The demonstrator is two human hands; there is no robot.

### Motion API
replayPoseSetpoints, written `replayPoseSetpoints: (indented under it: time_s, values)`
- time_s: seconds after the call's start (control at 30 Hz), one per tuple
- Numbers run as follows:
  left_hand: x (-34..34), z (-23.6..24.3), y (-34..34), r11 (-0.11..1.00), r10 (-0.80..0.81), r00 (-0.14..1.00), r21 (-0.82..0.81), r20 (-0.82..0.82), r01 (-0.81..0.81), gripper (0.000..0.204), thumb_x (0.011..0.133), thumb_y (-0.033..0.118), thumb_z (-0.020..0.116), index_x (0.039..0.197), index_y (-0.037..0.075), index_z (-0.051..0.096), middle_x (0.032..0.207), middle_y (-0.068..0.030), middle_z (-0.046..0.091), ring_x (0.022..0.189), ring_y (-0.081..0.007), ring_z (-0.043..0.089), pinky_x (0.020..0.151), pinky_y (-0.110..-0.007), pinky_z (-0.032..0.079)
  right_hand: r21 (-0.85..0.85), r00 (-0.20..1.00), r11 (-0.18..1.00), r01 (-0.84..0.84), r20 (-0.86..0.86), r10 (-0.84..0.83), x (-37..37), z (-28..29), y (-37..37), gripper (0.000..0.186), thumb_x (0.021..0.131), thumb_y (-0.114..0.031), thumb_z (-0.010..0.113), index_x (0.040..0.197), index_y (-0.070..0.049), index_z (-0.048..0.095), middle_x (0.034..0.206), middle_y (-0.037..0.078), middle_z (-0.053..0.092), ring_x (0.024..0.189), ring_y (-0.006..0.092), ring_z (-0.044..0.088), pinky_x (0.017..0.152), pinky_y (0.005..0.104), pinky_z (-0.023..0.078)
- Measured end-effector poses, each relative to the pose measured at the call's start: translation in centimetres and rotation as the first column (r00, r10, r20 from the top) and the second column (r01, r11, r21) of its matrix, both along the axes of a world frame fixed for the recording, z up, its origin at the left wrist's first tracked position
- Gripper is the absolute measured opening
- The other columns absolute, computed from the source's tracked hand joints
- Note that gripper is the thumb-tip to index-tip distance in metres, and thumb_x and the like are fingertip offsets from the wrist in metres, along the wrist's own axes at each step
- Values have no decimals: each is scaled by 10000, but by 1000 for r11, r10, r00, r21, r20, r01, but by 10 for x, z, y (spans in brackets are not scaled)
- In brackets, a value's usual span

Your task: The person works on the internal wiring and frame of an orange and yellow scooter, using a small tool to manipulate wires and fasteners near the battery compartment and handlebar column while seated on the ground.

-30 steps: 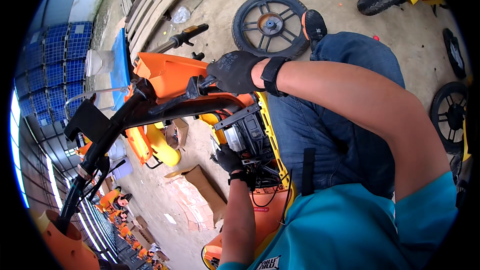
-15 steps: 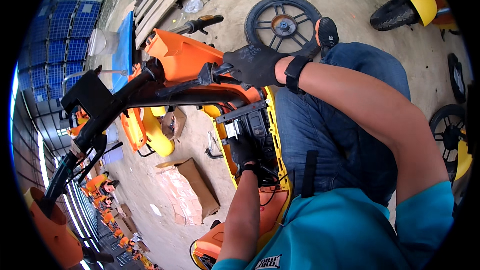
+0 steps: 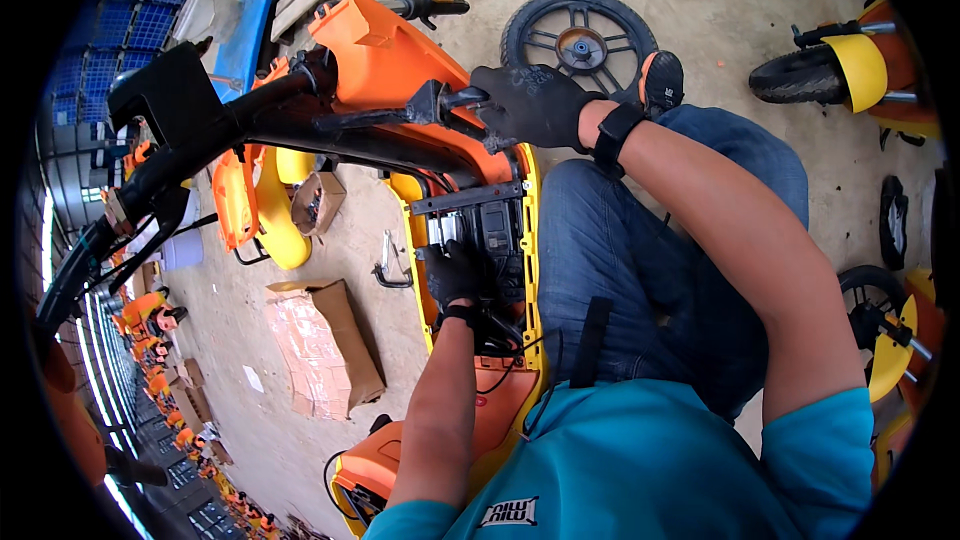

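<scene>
Left hand (image 3: 452, 275) sat in the yellow-edged bay (image 3: 533, 250) by the silver box (image 3: 447, 227); couldn't tell your fingers' grip. Your right hand (image 3: 530, 106) wrapped the black fitting (image 3: 428, 105); a slip risked tipping the frame (image 3: 370, 147) onto your wrist.

The left hand (image 3: 452, 275) is resting inside a frame bay (image 3: 532, 240). A crossbar (image 3: 465, 197) is spanning the bay ahead of its fingers; to their left, a carton (image 3: 355, 345) is lying on the floor (image 3: 235, 270). Directly left of the fingers of the right hand (image 3: 540, 108), a bracket (image 3: 428, 104) is sitting; a panel (image 3: 375, 50) is standing ahead-left, a wheel (image 3: 580, 47) lying ahead-right.
</scene>
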State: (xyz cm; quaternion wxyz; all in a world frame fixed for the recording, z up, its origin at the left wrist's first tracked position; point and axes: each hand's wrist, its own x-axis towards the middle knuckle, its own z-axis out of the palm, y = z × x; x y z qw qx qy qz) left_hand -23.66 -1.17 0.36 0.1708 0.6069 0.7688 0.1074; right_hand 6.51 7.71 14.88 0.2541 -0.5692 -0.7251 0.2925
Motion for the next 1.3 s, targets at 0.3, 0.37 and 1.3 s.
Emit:
replayPoseSetpoints:
  time_s: [0.3,0.37,1.3]
  values:
    - [1,-15,4,977,-95,986,200,134,67,224,886,168,530,905,-55,541,885,-294,595,861,-489,550,768,-516,429,-13,999,1000,5,45,-4,-2,5,-2,302,923,-292,559,1125,-68,545,967,179,687,929,346,666,797,435,504]
    - [-1,-14,3,969,-49,998,243,51,35,206,889,161,520,927,-39,555,912,-284,599,890,-483,554,778,-517,433,-18,998,1000,-9,64,10,-1,1,0,299,940,-308,551,1134,-82,522,1006,163,658,946,335,653,790,423,498]
    - [2,-23,25,980,188,934,127,-304,-156,287,919,323,526,909,41,573,932,-181,629,890,-370,625,727,-506,492,44,993,999,-12,-117,17,-2,-13,2,294,913,-225,577,1134,-35,539,835,141,622,768,267,623,703,368,469]
